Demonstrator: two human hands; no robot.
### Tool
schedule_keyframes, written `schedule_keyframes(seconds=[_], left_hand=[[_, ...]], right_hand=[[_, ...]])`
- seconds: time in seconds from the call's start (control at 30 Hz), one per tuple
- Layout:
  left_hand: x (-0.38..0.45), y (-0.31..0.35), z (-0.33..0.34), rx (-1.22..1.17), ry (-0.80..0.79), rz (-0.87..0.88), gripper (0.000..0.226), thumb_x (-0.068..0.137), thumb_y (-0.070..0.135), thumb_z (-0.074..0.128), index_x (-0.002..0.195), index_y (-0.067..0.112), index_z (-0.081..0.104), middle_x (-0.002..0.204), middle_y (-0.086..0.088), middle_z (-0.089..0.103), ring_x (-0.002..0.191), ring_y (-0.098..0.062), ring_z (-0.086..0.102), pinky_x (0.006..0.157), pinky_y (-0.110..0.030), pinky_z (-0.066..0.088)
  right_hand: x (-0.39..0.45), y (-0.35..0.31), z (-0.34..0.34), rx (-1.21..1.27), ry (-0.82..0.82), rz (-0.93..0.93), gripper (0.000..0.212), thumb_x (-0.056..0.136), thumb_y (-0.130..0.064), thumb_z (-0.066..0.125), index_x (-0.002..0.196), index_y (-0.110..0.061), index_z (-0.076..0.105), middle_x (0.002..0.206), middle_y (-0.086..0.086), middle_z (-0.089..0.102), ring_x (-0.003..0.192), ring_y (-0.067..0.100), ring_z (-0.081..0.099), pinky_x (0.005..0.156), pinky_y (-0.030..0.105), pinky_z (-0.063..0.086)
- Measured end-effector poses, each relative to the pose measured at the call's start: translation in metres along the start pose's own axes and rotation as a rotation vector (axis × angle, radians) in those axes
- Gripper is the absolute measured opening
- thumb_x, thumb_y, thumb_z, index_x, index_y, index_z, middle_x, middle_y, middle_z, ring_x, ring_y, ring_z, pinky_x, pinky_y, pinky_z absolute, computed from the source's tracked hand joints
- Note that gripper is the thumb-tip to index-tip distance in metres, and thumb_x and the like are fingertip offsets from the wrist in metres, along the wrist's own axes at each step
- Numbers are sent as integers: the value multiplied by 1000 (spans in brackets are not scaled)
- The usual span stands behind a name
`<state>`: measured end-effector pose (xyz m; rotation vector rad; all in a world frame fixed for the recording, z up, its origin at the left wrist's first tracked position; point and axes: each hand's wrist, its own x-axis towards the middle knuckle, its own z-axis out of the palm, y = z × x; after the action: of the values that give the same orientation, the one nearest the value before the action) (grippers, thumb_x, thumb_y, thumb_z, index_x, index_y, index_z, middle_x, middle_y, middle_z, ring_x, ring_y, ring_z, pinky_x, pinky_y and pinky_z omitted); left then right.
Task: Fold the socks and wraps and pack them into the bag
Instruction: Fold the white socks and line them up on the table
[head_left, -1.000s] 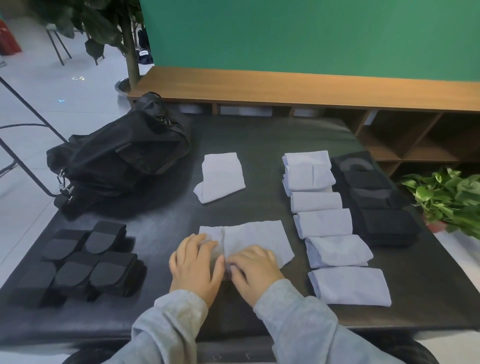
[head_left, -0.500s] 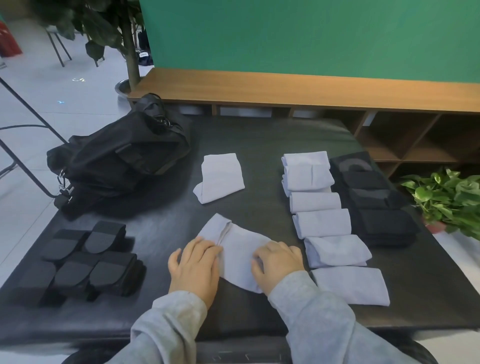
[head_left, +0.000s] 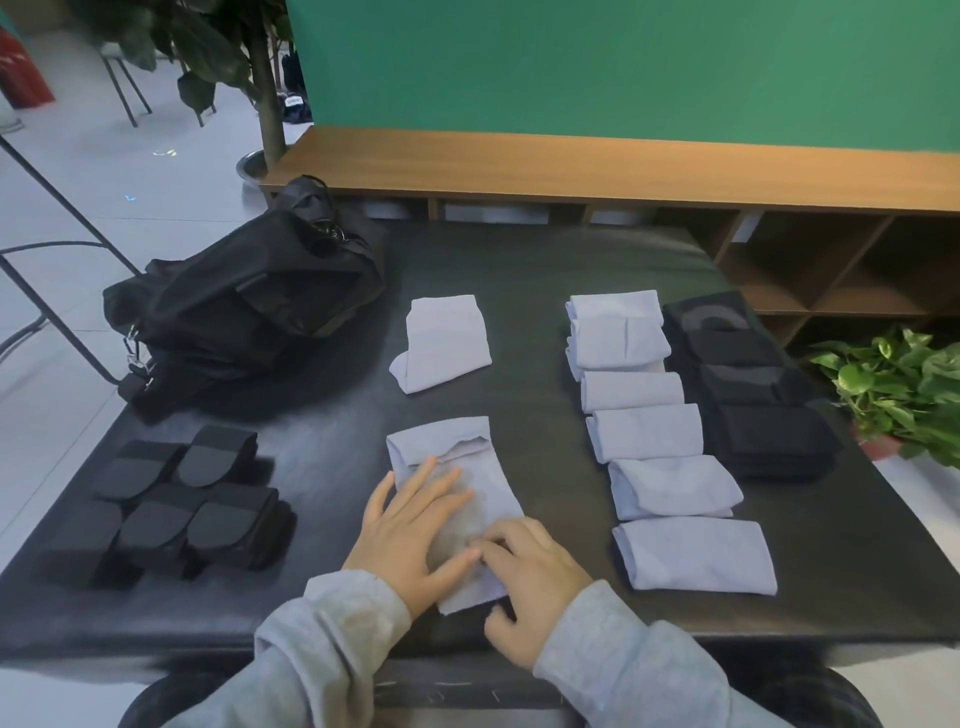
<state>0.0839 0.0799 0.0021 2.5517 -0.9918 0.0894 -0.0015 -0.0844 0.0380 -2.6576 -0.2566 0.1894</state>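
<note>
Turned lengthwise now, soft grey sock (head_left: 457, 467) — left hand (head_left: 415, 530) flat, right hand (head_left: 535, 577) pinching its edge.

Quick tally: eight pale socks (head_left: 644, 434) — six in a column right of centre, one mid-frame, one lower centre. Approx six black wraps (head_left: 176, 504) lower left. One black bag (head_left: 249, 306) upper left. Two hands (head_left: 410, 530).

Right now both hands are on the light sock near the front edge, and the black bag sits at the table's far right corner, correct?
Not quite. The head view shows the black bag at the far left corner. The left hand and right hand do rest on the light sock.
</note>
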Motion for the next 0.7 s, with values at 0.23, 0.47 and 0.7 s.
schedule_keyframes(seconds=[0.23,0.47,0.7], left_hand=[[-14,3,2,-24,-18,55,56,67,62,54,117,37,48,136,15,45,129,-6,34,108,-30,12],[-15,0,8,-164,164,29,34,68,38,56,101,33,50,117,15,48,108,-8,49,98,-25,29],[-14,2,2,-194,255,-51,5,78,32,51,79,28,53,82,11,57,81,-8,46,73,-22,37]], right_hand=[[9,9,6,63,59,38,66,80,-3,42,144,-14,33,146,-9,26,137,6,15,102,5,6],[13,25,17,99,302,71,34,56,-6,59,87,-12,72,93,-1,70,92,8,56,88,12,37],[16,26,7,176,279,128,23,98,-25,47,114,-18,61,113,-6,59,107,9,48,83,2,24]])
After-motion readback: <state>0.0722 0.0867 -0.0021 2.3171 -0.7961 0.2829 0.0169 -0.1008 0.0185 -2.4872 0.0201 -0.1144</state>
